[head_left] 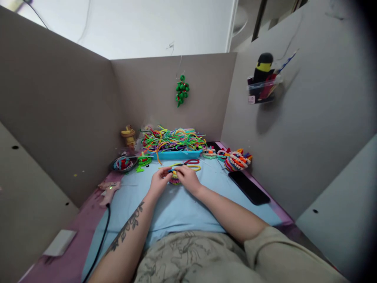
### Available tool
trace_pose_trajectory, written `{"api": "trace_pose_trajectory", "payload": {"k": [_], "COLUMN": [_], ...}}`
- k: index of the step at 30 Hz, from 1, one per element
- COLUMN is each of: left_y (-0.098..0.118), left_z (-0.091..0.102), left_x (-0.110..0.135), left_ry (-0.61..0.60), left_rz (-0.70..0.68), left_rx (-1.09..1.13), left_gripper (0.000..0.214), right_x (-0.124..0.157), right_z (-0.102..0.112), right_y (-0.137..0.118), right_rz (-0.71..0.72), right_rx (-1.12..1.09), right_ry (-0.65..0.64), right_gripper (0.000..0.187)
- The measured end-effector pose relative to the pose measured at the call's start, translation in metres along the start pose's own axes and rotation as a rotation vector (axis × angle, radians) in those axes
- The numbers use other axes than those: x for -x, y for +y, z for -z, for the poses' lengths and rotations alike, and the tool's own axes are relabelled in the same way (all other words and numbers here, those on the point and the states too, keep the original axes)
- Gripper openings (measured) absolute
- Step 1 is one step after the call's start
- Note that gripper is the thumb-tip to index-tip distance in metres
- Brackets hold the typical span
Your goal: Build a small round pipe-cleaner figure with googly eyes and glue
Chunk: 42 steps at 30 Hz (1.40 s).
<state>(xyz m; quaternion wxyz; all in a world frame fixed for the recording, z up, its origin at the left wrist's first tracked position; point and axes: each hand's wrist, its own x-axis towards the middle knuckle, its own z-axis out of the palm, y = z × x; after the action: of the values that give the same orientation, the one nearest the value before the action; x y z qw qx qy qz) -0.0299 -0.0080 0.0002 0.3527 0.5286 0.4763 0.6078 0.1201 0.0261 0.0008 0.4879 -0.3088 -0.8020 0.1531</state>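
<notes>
My left hand (159,181) and my right hand (187,178) meet over the light blue mat (176,208), fingers curled and pinched. Between them sits a small coiled piece of pipe cleaners (174,179) in yellow, pink and blue, and both hands grip it. A yellow pipe cleaner (194,168) and a red one (192,161) lie loose just beyond the fingers. Behind them stands a blue tray (176,155) heaped with pipe cleaners of many colours.
A black phone (249,187) lies at the mat's right edge. Finished coiled pieces (237,160) sit at the back right, a small bowl (124,162) at the back left. A black cable (101,239) runs along the left. Grey partition walls enclose the desk; a green ornament (182,90) hangs behind.
</notes>
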Motion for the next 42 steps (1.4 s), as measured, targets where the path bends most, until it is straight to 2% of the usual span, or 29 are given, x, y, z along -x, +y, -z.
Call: {"api": "trace_pose_trajectory", "payload": {"k": [7, 13, 17, 22, 25, 29, 38, 40, 42], "left_y": [0.001, 0.003, 0.005, 0.007, 0.005, 0.003, 0.007, 0.008, 0.009], "left_z": [0.0, -0.001, -0.003, -0.004, -0.003, -0.003, -0.004, -0.003, -0.003], "left_x": [0.001, 0.002, 0.004, 0.005, 0.005, 0.005, 0.006, 0.006, 0.006], "left_ry": [0.019, 0.006, -0.04, 0.01, -0.005, -0.043, 0.015, 0.033, 0.002], "left_rz": [0.014, 0.011, 0.006, -0.005, -0.023, -0.049, -0.08, -0.088, -0.048], "left_rx": [-0.038, -0.05, -0.077, -0.064, -0.066, -0.102, -0.163, -0.182, -0.148], "left_gripper": [0.027, 0.02, 0.016, 0.017, 0.017, 0.018, 0.017, 0.014, 0.016], "right_x": [0.003, 0.004, 0.002, 0.0, 0.0, -0.001, -0.002, -0.001, -0.001], "right_z": [-0.002, -0.002, -0.003, -0.005, -0.007, -0.007, -0.006, -0.004, -0.002], "right_y": [0.004, 0.003, 0.003, 0.006, 0.008, 0.01, 0.012, 0.011, 0.009], "right_rz": [0.031, -0.007, -0.07, -0.178, -0.229, -0.235, -0.185, -0.145, -0.081], "right_rx": [0.06, 0.027, -0.034, -0.161, -0.255, -0.334, -0.166, -0.11, -0.05], "right_ry": [-0.042, -0.042, -0.021, -0.084, -0.087, -0.101, -0.095, -0.101, -0.115], "right_gripper": [0.022, 0.019, 0.013, 0.011, 0.011, 0.013, 0.012, 0.012, 0.012]}}
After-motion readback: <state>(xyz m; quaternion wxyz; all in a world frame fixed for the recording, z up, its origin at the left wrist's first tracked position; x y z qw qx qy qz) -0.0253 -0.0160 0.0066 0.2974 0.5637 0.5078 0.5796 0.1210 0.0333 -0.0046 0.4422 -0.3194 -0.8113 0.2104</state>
